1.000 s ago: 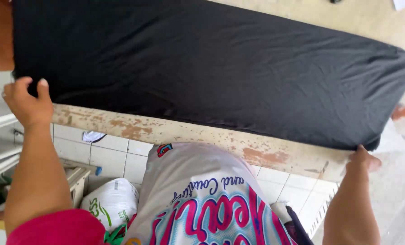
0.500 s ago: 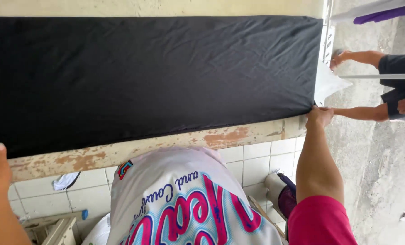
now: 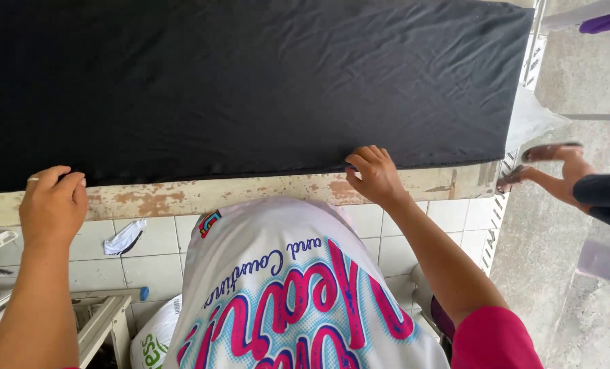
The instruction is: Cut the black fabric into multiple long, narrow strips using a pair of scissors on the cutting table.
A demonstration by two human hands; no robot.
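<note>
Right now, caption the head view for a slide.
Both hands, left and right, grip the near edge of black cloth spread on a worn table.

white sack (image 3: 156, 338), floor, lower left

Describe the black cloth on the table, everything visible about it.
The black cloth is a large, matte sheet of thin woven-looking fabric, spread flat over the worn table and filling most of the view. Fine creases run across it, more toward its right end. Its near edge lies along the table's chipped, painted rim. The left hand rests on that edge at the left; the right hand grips it further right. Its far and left edges are out of frame.
</note>
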